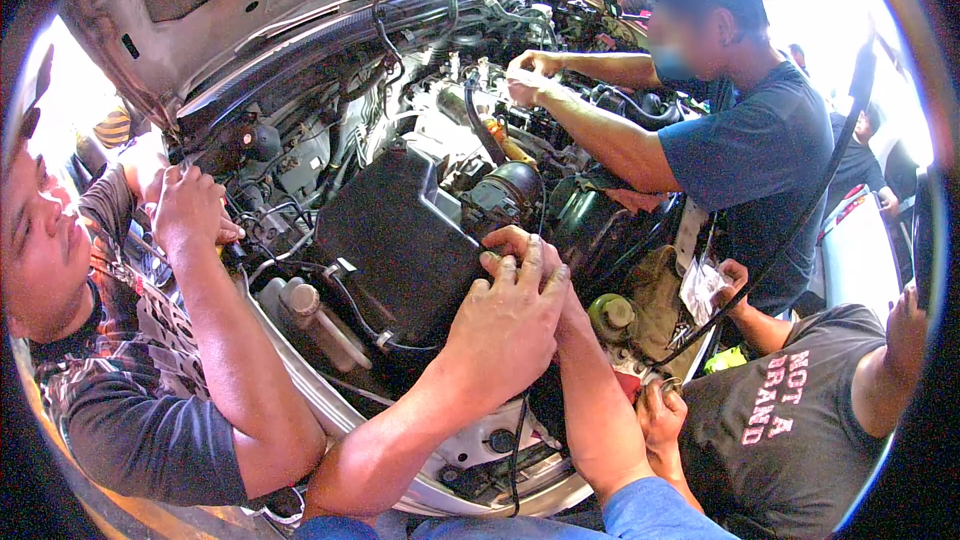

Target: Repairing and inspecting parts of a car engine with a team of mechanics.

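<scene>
— So, where's that black air box (400, 240)?

— Middle of the engine bay, just below the raised hood (200, 20). My left hand (505, 325) lies on its right edge, fingers (530, 265) curled down over the rim and pressing on it. My right hand (515, 240) is mostly hidden under the left, so I can't tell whether it's gripping anything.

— What's around you?

— A yellow-capped reservoir (612, 315) sits just right of my wrists. On my left a person in a patterned shirt has a hand (190, 210) on the hoses near the fender. Across the bay a person in a blue shirt (760, 150) works with both hands at the top of the engine (470, 90). At lower right, someone in a dark printed shirt (780, 420) stands close.
</scene>
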Tool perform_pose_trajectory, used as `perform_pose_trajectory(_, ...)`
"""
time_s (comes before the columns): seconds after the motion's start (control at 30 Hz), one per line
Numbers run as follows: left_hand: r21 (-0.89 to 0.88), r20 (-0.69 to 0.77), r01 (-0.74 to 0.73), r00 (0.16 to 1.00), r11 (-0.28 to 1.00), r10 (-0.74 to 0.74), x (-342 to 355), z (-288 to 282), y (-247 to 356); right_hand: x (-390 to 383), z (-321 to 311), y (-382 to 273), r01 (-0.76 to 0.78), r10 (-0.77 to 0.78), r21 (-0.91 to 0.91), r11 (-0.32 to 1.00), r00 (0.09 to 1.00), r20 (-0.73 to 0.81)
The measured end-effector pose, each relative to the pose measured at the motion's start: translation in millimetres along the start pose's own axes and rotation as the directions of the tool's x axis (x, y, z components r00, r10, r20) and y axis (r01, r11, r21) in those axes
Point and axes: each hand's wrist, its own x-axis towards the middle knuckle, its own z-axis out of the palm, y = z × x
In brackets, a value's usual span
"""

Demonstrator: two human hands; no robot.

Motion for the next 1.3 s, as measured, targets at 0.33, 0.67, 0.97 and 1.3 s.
perform_pose_trajectory(0.33,0.02,-0.019,-0.001,1.0,1.0,0.002,0,-1,1,0,2,4,0.039,-0.04,0.078,0.996,0.999,0.001)
perform_pose_trajectory(0.67,0.028,0.002,-0.009,1.0,1.0,0.009,-1,-2,1,2,0,1,-0.017,0.017,0.009,1.0,1.0,0.024)
perform_pose_trajectory(0.97,0.034,0.001,-0.002,1.0,0.999,0.002,-1,0,0,0,0,2,0.002,-0.002,0.018,1.0,1.0,0.018)
perform_pose_trajectory(1.3,-0.264,0.033,-0.089,0.994,0.96,0.101,7,-41,24,0,-8,-21,-0.104,0.101,0.025,0.994,0.992,0.078)
